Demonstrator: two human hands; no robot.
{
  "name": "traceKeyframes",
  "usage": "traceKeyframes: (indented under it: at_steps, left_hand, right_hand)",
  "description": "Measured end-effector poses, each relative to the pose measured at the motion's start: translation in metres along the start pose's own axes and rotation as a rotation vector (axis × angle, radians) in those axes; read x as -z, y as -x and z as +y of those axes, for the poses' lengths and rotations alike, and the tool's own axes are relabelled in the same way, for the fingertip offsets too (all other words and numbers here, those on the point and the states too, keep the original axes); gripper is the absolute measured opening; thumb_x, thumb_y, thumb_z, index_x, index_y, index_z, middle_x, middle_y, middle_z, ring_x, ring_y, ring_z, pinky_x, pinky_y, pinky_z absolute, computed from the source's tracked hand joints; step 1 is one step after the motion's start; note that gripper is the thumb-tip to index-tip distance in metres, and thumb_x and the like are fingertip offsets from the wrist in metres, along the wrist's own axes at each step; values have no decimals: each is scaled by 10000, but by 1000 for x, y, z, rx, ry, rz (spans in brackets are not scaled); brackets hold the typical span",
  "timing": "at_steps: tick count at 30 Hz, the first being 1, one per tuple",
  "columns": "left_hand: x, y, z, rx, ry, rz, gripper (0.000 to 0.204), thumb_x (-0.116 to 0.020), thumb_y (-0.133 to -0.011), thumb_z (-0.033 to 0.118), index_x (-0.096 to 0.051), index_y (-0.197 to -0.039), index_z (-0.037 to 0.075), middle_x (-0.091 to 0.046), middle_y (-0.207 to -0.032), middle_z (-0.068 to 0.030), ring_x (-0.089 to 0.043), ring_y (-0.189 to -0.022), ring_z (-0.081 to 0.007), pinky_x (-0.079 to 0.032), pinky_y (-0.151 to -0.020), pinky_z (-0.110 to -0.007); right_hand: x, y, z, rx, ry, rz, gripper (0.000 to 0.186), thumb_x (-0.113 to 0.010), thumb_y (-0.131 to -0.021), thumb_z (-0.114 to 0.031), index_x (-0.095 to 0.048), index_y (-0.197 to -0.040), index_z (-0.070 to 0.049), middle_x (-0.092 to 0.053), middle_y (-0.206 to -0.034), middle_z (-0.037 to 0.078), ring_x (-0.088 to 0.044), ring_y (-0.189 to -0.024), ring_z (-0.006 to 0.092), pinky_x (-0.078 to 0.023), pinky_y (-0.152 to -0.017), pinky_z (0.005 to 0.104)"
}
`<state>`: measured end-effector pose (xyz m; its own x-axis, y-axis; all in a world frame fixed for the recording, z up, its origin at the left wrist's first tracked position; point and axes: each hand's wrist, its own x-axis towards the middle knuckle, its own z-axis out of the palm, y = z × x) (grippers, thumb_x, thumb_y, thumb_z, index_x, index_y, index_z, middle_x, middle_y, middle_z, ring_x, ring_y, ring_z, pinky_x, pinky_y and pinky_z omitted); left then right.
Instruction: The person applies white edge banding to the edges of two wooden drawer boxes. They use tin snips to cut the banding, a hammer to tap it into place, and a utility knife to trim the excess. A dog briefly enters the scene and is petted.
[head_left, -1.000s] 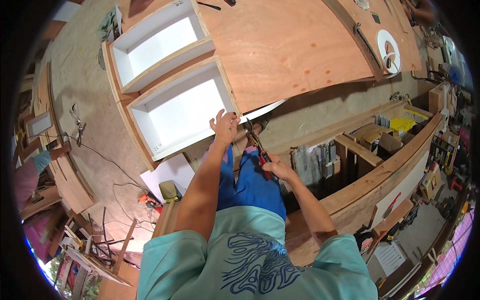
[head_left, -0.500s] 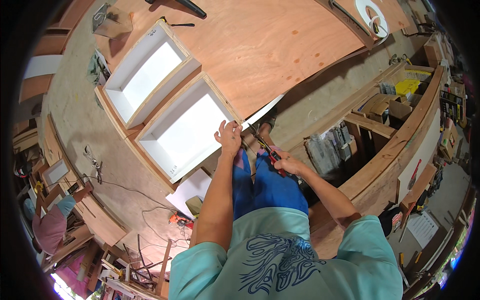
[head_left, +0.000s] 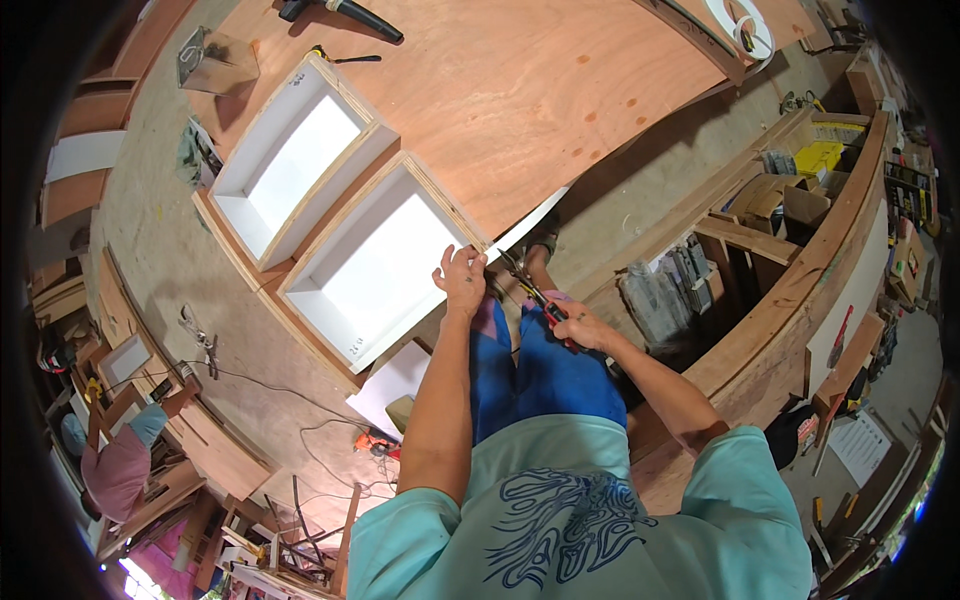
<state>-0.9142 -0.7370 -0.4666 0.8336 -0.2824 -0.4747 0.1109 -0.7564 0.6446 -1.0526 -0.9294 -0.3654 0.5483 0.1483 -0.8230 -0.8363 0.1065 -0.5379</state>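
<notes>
My left hand (head_left: 463, 280) is at the near right corner of a white-lined plywood drawer box (head_left: 352, 345). Its thumb and forefinger pinch a thin white edging strip (head_left: 528, 222), which runs on past the corner to the upper right. My right hand (head_left: 582, 326) is wrapped round the red handles of a pair of snips (head_left: 532, 287). The dark jaws point up and left, close to the strip just beside my left fingertips. Whether the blades touch the strip, I cannot tell. A second white-lined drawer box (head_left: 290, 165) stands beyond the first.
Both boxes rest on a plywood-topped bench (head_left: 520, 100) with a tape measure (head_left: 320, 54), a black tool (head_left: 365, 20) and a roll of white strip (head_left: 745, 30). At right, a wooden tray (head_left: 745, 245) holds boxes. A cable (head_left: 270, 385) lies on the left; another person (head_left: 118, 465) is at far left.
The whole view has shifted slightly, the scene sliding a little down and to the right. Both hands keep nearly the same places by the box corner, and the snips remain near the strip.
</notes>
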Motion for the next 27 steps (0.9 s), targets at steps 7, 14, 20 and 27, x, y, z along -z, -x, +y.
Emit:
traceKeyframes:
  at_steps: [7, 14, 20, 27]
  left_hand:
    - [1, 0, 2, 16, -24, -9, 269, -584, -910, 324, -625, -1043, 94, -624, -1175, -70, -362, -1356, -300, -149, -1068, -533]
    - [4, 1, 4, 5, -25, -19, 273, -576, -912, 328, -622, -1046, 95, -622, -1161, -68, -354, -1360, -302, -147, -1068, -540]
    - [4, 1, 3, 4, -27, -23, 269, -581, -911, 323, -623, -1042, 92, -622, -1198, -82, -349, -1362, -316, -151, -1066, -551]
    - [3, 0, 3, 11, -27, -23, 269, -584, -913, 326, -622, -1038, 91, -626, -1213, -94, -344, -1366, -321, -143, -1066, -562]
  right_hand:
    - [3, -7, 13, -32, 29, -21, 595, -563, -705, -81, -494, -1292, -147, -456, -652, -14, -476, -495, 115, -395, -468, 278]
    - [9, -17, 30, -13, 3, -78, 759, -584, -696, -127, -425, -1439, -147, -465, -672, -18, -498, -543, 113, -404, -502, 269]
    - [10, -14, 17, -31, 116, -94, 637, -583, -686, -132, -492, -1316, -98, -482, -671, -9, -514, -622, 137, -395, -553, 286]
    - [12, -18, 15, 83, 193, -40, 589, -600, -645, -142, -542, -1223, -44, -532, -1022, 110, -564, -847, 212, -475, -724, 313]
